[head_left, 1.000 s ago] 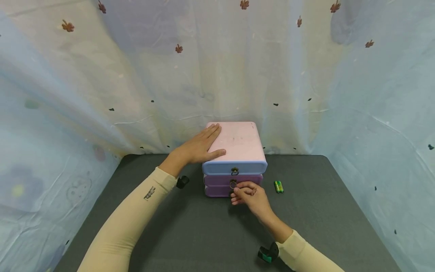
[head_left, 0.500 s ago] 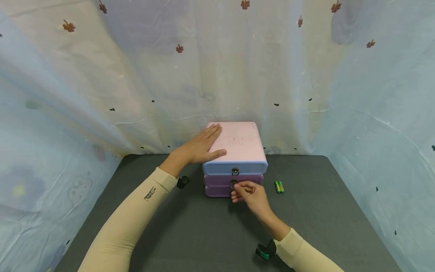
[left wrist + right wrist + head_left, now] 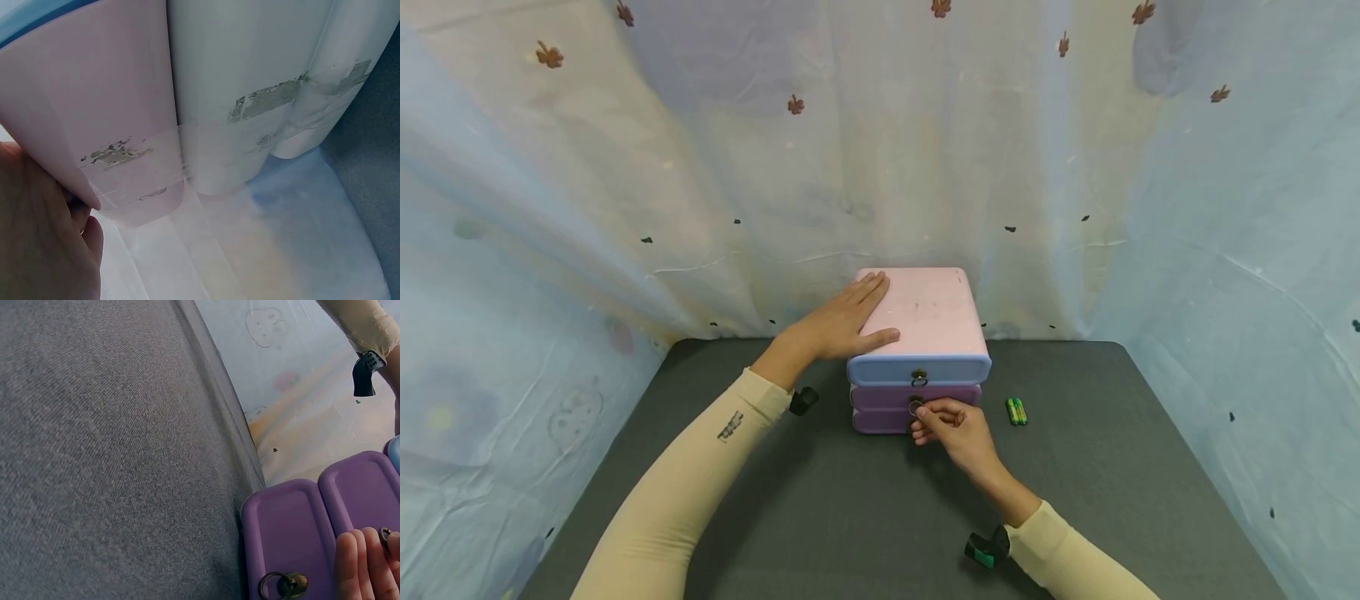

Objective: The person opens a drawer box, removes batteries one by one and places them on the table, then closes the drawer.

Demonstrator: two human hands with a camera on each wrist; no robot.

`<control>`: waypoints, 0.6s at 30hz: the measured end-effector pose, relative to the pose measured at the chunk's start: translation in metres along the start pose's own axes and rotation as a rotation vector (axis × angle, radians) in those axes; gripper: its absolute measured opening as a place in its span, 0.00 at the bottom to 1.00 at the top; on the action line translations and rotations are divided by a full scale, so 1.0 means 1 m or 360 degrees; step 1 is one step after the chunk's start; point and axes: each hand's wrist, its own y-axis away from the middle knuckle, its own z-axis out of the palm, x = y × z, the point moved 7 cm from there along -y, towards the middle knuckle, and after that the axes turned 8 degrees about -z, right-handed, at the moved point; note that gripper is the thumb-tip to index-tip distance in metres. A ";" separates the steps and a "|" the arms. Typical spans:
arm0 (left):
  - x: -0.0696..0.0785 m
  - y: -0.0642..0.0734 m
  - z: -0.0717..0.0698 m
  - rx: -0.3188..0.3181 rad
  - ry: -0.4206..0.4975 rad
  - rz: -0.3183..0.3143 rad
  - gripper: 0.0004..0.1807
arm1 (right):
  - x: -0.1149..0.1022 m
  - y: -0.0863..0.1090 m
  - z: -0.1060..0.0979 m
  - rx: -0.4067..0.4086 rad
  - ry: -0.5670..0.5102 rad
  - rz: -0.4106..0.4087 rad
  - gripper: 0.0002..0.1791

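Note:
A small drawer unit with a pink top (image 3: 932, 308), a blue top drawer (image 3: 880, 370) and two purple drawers below stands at the table's back. My left hand (image 3: 838, 325) lies on the left part of the top, fingers straight; the left wrist view shows that hand (image 3: 47, 237) beside the pink shell (image 3: 94, 94). With thumb and forefinger, my right hand (image 3: 961, 437) pinches the ring pull (image 3: 915, 405) of the middle purple drawer (image 3: 876, 397). Its other fingers overlap the bottom purple drawer (image 3: 880, 423), whose ring pull (image 3: 284, 585) hangs free in the right wrist view. All drawers look closed.
Green-and-yellow batteries (image 3: 1017, 412) lie side by side on the dark grey table (image 3: 865, 517), right of the unit. A pale patterned curtain (image 3: 880, 167) hangs close behind it. Clear tape (image 3: 212, 137) and worn grey patches mark the unit's left side.
The right thumb and forefinger have come closer together over the middle ring pull, covering more of it. The left hand, the drawers and the batteries stay in place.

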 end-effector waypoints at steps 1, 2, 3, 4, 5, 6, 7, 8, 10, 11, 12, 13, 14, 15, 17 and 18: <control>0.000 0.000 0.000 0.0000 0.0000 0.0002 0.55 | 0.000 0.000 0.000 -0.0002 -0.0001 -0.0007 0.13; 0.000 0.000 0.000 0.0000 0.0000 0.0003 0.55 | 0.001 0.000 0.000 -0.0002 -0.0003 -0.0011 0.13; 0.001 0.001 -0.001 0.0000 0.0003 0.0005 0.55 | 0.001 0.000 0.000 -0.0001 -0.0005 -0.0017 0.13; 0.001 0.001 -0.001 -0.0001 0.0006 0.0005 0.55 | 0.001 0.000 0.000 0.0000 -0.0007 -0.0025 0.13; 0.001 0.001 -0.001 -0.0001 0.0007 0.0005 0.55 | 0.001 0.000 0.000 0.0005 -0.0009 -0.0029 0.13; 0.002 0.002 -0.002 -0.0001 0.0008 0.0006 0.55 | 0.002 0.000 0.000 0.0007 -0.0009 -0.0034 0.13; 0.002 0.002 -0.002 -0.0001 0.0012 0.0006 0.55 | 0.001 0.000 0.001 0.0011 -0.0010 -0.0037 0.12; 0.003 0.002 -0.002 -0.0002 0.0015 0.0005 0.55 | 0.001 0.000 0.001 0.0014 -0.0011 -0.0039 0.12; 0.003 0.003 -0.002 -0.0004 0.0019 0.0003 0.55 | 0.001 0.001 0.001 0.0016 -0.0007 -0.0049 0.12; 0.003 0.003 -0.002 -0.0005 0.0020 0.0002 0.55 | 0.001 0.001 0.001 0.0015 -0.0007 -0.0051 0.12; 0.003 0.003 -0.003 -0.0005 0.0022 0.0002 0.55 | 0.002 0.001 0.001 0.0012 -0.0004 -0.0059 0.12; 0.003 0.003 -0.002 -0.0005 0.0021 0.0001 0.55 | 0.002 0.001 0.001 0.0009 -0.0004 -0.0064 0.12; 0.003 0.003 -0.002 -0.0005 0.0019 -0.0001 0.55 | 0.002 0.001 0.001 0.0005 -0.0002 -0.0068 0.12; 0.003 0.003 -0.002 -0.0005 0.0018 -0.0003 0.55 | 0.002 0.001 0.001 0.0004 0.0000 -0.0071 0.12; 0.003 0.003 -0.003 -0.0002 0.0016 -0.0003 0.55 | 0.003 0.001 0.001 0.0001 0.0002 -0.0076 0.12; 0.003 0.003 -0.002 -0.0001 0.0015 -0.0002 0.55 | 0.003 0.001 0.001 0.0000 0.0003 -0.0076 0.12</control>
